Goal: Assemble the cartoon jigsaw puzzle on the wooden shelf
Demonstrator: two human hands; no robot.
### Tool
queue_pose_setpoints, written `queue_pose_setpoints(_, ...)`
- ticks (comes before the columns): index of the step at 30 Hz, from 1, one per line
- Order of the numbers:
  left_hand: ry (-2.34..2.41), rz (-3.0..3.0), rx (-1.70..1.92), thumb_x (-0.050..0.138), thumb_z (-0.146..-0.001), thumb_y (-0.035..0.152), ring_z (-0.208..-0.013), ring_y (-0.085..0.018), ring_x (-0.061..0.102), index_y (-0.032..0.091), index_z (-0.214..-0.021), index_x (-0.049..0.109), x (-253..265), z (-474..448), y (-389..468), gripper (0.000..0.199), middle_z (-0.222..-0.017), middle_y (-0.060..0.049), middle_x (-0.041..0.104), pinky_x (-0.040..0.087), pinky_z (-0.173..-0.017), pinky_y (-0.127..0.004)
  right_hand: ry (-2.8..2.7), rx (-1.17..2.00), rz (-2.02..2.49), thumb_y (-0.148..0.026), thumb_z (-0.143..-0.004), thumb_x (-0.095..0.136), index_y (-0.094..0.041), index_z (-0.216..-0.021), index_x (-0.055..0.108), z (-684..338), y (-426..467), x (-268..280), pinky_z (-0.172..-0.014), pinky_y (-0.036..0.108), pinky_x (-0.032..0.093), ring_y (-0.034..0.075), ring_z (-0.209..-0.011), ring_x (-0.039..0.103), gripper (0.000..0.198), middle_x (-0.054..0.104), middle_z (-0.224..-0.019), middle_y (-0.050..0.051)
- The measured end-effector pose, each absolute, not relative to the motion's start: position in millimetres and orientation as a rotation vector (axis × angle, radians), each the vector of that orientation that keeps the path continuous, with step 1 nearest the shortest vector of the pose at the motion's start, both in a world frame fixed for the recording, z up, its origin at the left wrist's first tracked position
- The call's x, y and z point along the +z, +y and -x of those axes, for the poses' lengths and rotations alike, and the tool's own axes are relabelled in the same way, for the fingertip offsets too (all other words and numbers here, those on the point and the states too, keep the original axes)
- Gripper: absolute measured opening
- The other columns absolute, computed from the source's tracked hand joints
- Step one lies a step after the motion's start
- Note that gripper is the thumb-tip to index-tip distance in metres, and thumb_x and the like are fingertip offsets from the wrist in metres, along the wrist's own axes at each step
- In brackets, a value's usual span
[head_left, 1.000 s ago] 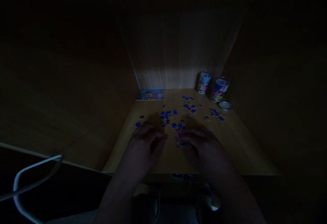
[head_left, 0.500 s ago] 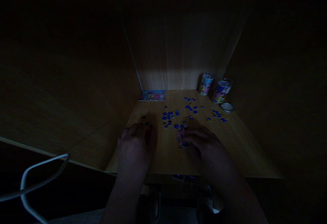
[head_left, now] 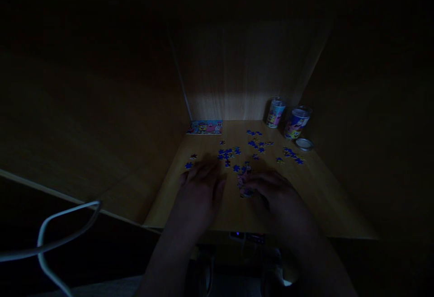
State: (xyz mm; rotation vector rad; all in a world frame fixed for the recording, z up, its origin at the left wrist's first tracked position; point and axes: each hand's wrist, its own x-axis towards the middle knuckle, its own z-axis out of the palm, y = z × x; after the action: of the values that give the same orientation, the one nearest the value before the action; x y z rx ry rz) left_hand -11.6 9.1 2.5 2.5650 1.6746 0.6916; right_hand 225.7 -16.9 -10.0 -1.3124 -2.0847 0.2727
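Observation:
My left hand (head_left: pixel 200 192) hovers low over the left half of the wooden surface, palm down. Its thumb is spread from the fingers, and I see nothing held in it. Just beyond its fingertips lie loose blue-backed puzzle pieces (head_left: pixel 225 154). A blue puzzle piece (head_left: pixel 188 165) and a darker puzzle piece (head_left: pixel 193 156) lie to its left. My right hand (head_left: pixel 276 193) has thumb and fingers closed at the right edge of a small joined section of pink puzzle pieces (head_left: pixel 241 181), which lies flat. The fingertips are partly lost in shadow.
At the back left lies a cartoon picture card (head_left: pixel 205 127). Two printed cans, one can (head_left: pixel 275 113) behind the other can (head_left: pixel 297 123), stand back right beside a round lid (head_left: pixel 304 144). More puzzle pieces (head_left: pixel 293 154) lie at right. A white cable (head_left: pixel 42 242) loops lower left.
My left hand has moved right from the left-hand pieces, uncovering a blue one, and its thumb has spread. My right hand stays at the joined section. The view has shifted slightly.

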Motion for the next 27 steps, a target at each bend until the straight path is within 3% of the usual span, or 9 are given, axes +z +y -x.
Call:
queue_pose_setpoints(5, 1.631, -2.629, 0.678, 0.062, -0.112, 0.038, -0.162, -0.037, 0.045, 0.021, -0.163, 0.058, -0.1, 8.0, 5.6, 0.054, -0.169, -0.015, 0.057, 0.042, -0.129, -0.062, -2.104, 0.25, 1.304, -0.006, -0.1, 0.059, -0.027, -0.117, 0.083, -226.4, -16.2, -10.4, -0.109, 0.054, 0.062, 0.027, -0.118, 0.075, 0.036, 0.082, -0.128, 0.006)
queue_pose_setpoints(10, 1.404, -2.675, 0.595, 0.063, -0.112, 0.042, -0.164, -0.034, 0.044, 0.022, -0.166, 0.055, 2.8, 6.9, 4.7, 0.058, -0.17, -0.013, 0.057, 0.039, -0.133, -0.059, -2.105, 0.257, 1.298, -0.004, -0.097, 0.061, -0.027, -0.118, 0.082, -227.7, -15.8, -11.6, -0.108, 0.051, 0.063, 0.027, -0.118, 0.075, 0.038, 0.082, -0.127, 0.007)
queue_pose_setpoints(13, 1.387, -2.632, 0.651, 0.065, -0.11, 0.032, -0.153, -0.034, 0.056, 0.022, -0.155, 0.065, 6.6, 7.8, 5.2, 0.046, -0.159, -0.012, 0.068, 0.045, -0.128, -0.059, -2.095, 0.258, 1.292, -0.007, -0.099, 0.061, -0.028, -0.118, 0.082, -227.6, -16.0, -11.8, -0.109, 0.053, 0.062, 0.027, -0.118, 0.075, 0.035, 0.082, -0.127, 0.006)
queue_pose_setpoints(15, 1.326, -2.599, 0.698, 0.063, -0.11, 0.023, -0.137, -0.03, 0.068, 0.026, -0.139, 0.076, 7.7, 9.3, 6.2, 0.032, -0.14, -0.009, 0.078, 0.052, -0.12, -0.055, -2.091, 0.258, 1.287, -0.007, -0.099, 0.061, -0.028, -0.118, 0.082, -227.0, -16.2, -11.6, -0.109, 0.052, 0.062, 0.027, -0.118, 0.075, 0.036, 0.082, -0.126, 0.006)
queue_pose_setpoints(18, 1.29, -2.509, 0.817, 0.061, -0.108, 0.013, -0.112, -0.026, 0.076, 0.027, -0.12, 0.08, 6.0, 12.8, 9.3, 0.027, -0.115, -0.005, 0.083, 0.059, -0.106, -0.049, -2.098, 0.261, 1.297, -0.006, -0.098, 0.061, -0.028, -0.118, 0.082, -226.2, -16.5, -10.6, -0.111, 0.052, 0.061, 0.026, -0.119, 0.075, 0.037, 0.082, -0.127, 0.005)
queue_pose_setpoints(27, 1.434, -2.448, 0.95, 0.058, -0.103, 0.008, -0.126, -0.029, 0.071, 0.027, -0.123, 0.079, -0.3, 18.8, 14.7, 0.035, -0.136, -0.009, 0.077, 0.058, -0.111, -0.054, -2.107, 0.252, 1.321, -0.005, -0.099, 0.06, -0.028, -0.116, 0.083, -225.7, -16.4, -8.0, -0.109, 0.052, 0.061, 0.026, -0.119, 0.075, 0.036, 0.082, -0.128, 0.005)
